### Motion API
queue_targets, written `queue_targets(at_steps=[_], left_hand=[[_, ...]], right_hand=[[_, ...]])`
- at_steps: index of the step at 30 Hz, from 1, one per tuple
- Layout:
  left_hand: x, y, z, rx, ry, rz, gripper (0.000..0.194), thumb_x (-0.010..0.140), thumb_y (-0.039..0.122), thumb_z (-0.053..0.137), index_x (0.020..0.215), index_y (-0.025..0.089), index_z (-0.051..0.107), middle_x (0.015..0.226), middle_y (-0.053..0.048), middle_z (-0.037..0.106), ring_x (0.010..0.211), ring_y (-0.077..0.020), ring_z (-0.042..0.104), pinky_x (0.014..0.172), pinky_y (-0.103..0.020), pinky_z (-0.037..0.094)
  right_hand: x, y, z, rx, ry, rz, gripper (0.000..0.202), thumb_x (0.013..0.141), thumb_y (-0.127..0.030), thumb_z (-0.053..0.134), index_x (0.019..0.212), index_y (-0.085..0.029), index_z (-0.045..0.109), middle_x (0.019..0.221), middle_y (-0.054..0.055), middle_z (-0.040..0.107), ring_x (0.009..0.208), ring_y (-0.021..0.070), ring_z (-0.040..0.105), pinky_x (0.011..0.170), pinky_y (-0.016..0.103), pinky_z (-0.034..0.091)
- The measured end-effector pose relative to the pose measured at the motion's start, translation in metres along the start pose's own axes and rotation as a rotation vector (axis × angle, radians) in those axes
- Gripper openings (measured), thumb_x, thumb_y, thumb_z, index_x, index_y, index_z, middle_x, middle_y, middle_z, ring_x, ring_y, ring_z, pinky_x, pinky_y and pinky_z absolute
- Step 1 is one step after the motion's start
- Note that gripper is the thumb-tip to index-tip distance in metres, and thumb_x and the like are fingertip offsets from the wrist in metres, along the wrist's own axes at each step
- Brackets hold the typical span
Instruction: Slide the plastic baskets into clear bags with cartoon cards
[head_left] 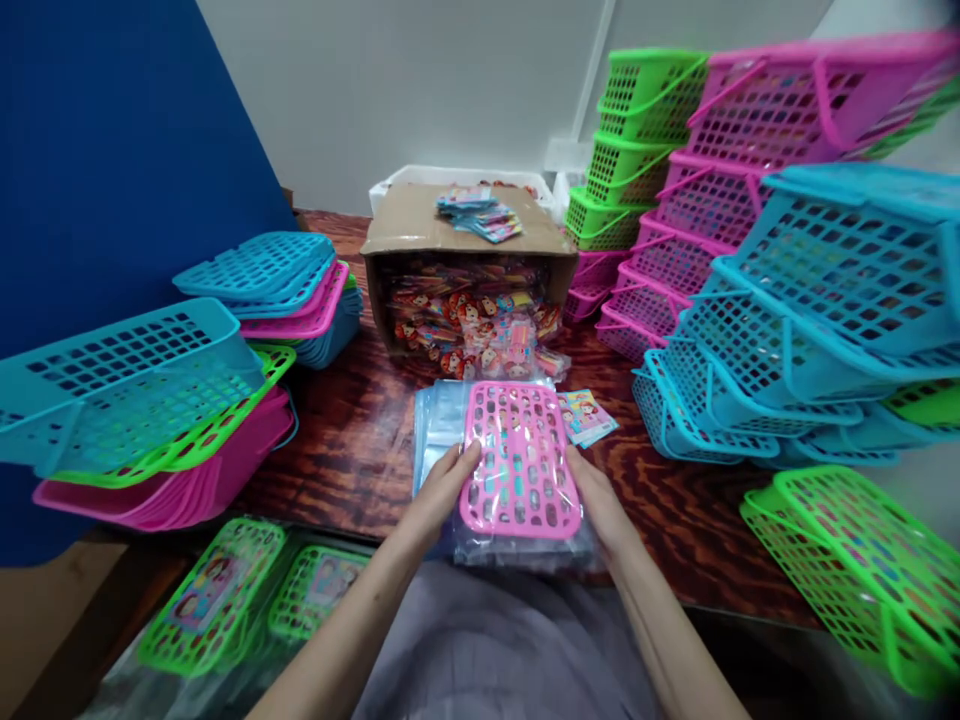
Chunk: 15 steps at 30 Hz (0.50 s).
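Observation:
Between my two hands is a pink plastic basket [519,460] inside a clear plastic bag [517,552], its perforated face turned up toward me. My left hand [450,480] is closed on its left edge, thumb on top. My right hand [596,490] grips the right edge; most of its fingers are hidden beneath. A stack of flat clear bags [436,430] lies under and left of the bagged basket. Small printed cards [589,415] rest on the table just beyond my right hand.
An open cardboard box [390,225] of small packets stands ahead, with more cards [480,212] on top. Blue, green and pink baskets [142,360] are piled at left. Tall basket stacks [697,260] line the right. Bagged green baskets [217,595] sit below the table's front left edge.

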<state>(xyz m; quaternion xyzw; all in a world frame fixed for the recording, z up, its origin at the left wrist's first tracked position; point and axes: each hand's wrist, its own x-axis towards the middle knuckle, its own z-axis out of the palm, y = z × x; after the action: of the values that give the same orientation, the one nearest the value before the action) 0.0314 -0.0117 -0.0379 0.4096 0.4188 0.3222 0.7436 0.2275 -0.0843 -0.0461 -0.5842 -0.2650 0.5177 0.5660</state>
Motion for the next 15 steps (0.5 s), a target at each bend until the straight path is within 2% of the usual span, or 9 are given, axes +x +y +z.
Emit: queue_targets(at_steps=[5,9,13,15], left_hand=[[-0.006,-0.001,0.010,-0.078,0.051,0.004,0.060,0.080,0.059,0.073,0.125,0.022,0.058,0.121,-0.008,0.070,0.108,-0.0245,0.069,0.094,-0.034,0.055],[-0.018,0.008,0.014,-0.179,0.035,-0.012,0.059,0.078,0.051,0.078,0.124,0.022,0.056,0.115,-0.007,0.071,0.098,-0.0226,0.072,0.085,-0.032,0.059],[-0.024,0.017,0.013,-0.219,0.043,-0.086,0.059,0.075,0.040,0.081,0.122,0.019,0.053,0.107,-0.008,0.072,0.085,-0.0209,0.073,0.076,-0.031,0.060],[-0.020,0.017,0.012,-0.126,0.051,-0.073,0.056,0.078,0.040,0.076,0.124,0.019,0.051,0.106,-0.008,0.072,0.083,-0.0209,0.073,0.073,-0.031,0.060]], right_hand=[[-0.007,0.001,0.008,0.077,0.047,-0.039,0.061,0.081,-0.068,0.067,0.125,-0.025,0.065,0.116,0.005,0.075,0.108,0.0281,0.069,0.093,0.040,0.055],[-0.015,-0.008,0.014,0.107,0.053,-0.048,0.053,0.082,-0.063,0.069,0.122,-0.029,0.064,0.121,0.003,0.073,0.113,0.0276,0.067,0.094,0.040,0.054],[-0.019,-0.011,0.016,0.220,0.010,0.041,0.054,0.086,-0.064,0.063,0.126,-0.028,0.063,0.122,0.006,0.073,0.115,0.0293,0.067,0.096,0.044,0.055],[-0.018,-0.009,0.015,0.288,-0.017,0.081,0.055,0.086,-0.062,0.064,0.128,-0.027,0.063,0.124,0.006,0.072,0.115,0.0297,0.067,0.098,0.046,0.054]])
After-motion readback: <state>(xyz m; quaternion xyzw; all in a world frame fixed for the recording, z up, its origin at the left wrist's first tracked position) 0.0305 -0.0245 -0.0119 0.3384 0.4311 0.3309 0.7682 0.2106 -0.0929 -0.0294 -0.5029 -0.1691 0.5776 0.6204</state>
